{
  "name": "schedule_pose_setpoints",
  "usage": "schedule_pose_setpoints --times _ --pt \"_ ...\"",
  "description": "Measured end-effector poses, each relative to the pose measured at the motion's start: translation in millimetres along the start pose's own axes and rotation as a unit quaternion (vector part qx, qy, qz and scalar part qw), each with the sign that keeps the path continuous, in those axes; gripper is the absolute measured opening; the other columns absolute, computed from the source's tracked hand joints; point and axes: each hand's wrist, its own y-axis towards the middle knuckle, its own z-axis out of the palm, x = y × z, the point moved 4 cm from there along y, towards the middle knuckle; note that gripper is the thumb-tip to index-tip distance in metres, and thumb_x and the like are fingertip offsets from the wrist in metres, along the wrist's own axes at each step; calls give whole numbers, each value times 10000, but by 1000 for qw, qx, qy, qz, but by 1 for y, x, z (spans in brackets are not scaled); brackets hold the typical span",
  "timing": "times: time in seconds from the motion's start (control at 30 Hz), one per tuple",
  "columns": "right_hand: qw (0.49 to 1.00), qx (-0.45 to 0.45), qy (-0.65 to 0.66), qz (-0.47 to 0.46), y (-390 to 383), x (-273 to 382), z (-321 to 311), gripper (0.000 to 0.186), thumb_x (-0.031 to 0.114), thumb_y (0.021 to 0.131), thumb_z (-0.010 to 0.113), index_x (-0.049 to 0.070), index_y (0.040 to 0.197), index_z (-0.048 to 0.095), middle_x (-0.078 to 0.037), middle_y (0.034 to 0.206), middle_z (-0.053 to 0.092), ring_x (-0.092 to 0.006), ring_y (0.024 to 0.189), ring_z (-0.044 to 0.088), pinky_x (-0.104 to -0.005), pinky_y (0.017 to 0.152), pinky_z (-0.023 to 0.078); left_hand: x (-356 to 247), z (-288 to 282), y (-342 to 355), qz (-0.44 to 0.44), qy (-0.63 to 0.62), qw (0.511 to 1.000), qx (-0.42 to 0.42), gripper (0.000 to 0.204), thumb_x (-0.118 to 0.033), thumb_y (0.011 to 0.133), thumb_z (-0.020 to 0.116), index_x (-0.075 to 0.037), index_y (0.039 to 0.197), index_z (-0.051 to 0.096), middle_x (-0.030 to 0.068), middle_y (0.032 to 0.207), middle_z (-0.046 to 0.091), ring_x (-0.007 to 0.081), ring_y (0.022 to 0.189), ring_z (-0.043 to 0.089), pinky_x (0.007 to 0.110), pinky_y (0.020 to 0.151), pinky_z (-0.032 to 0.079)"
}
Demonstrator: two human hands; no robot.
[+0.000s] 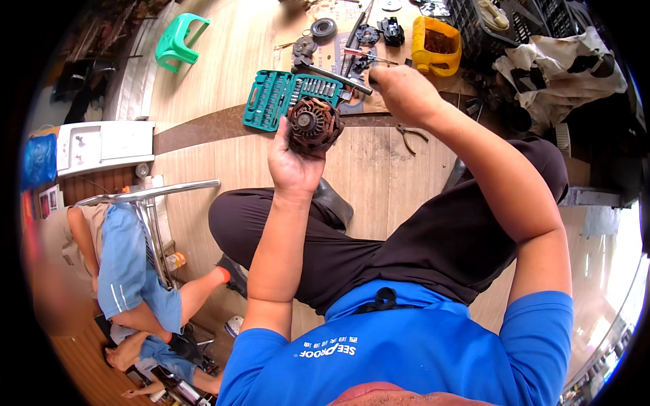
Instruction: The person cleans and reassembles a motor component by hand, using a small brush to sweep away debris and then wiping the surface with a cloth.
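Before the socket set (269, 101), an alternator core (308, 124) is cupped by the left hand (295, 162), a hammer (333, 73) clasped by the right hand (408, 96); dismantling seems partly done, the core's separation left.

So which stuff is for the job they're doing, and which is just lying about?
Likely for the job:
round coppery part, in the left hand
hammer, by the right hand
tool set
pliers

Likely just lying about:
green stool
blue plastic bag
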Motion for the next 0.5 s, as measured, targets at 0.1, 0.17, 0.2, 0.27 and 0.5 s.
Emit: schedule_pose_setpoints --times 0.1,0.17,0.2,0.27,0.5 --pt "997 -69 27 -1 0 1 -21 125 73 864 551 -4 922 630 -227 847 666 -375 838 665 -463 759 520 -1 -10 5 33 72 997 -11 423 -320 1013 424 -36 1318 491 171 1282 575 340 1174 569 538 1012 454" --pt "988 -105 107 -34 -4 10 -38 142 103 872 582 -9 938 639 -226 847 663 -368 830 666 -459 748 513 -5 -12 6 83 109 990 -32 388 -299 1014 435 -36 1289 509 157 1245 597 316 1145 589 512 981 482" --pt "981 -121 146 -50 -7 13 -46 154 118 876 598 -11 946 643 -225 847 662 -364 826 667 -457 742 510 -7 -13 7 108 126 985 -43 370 -288 1014 441 -35 1274 518 150 1226 608 304 1130 599 499 966 496" --pt "967 -82 231 -71 -15 20 -55 181 154 878 651 -3 968 655 -210 817 656 -346 780 663 -408 695 510 -8 -21 12 116 92 986 -79 353 -280 1016 444 -32 1252 528 145 1210 614 297 1109 608 489 949 508" --pt "929 172 212 -251 -72 77 -30 139 131 877 636 19 811 586 -175 713 591 -375 674 589 -419 615 481 -33 -32 18 143 -16 979 -143 340 -295 1019 446 -30 1210 543 134 1158 629 297 1036 632 487 892 538"
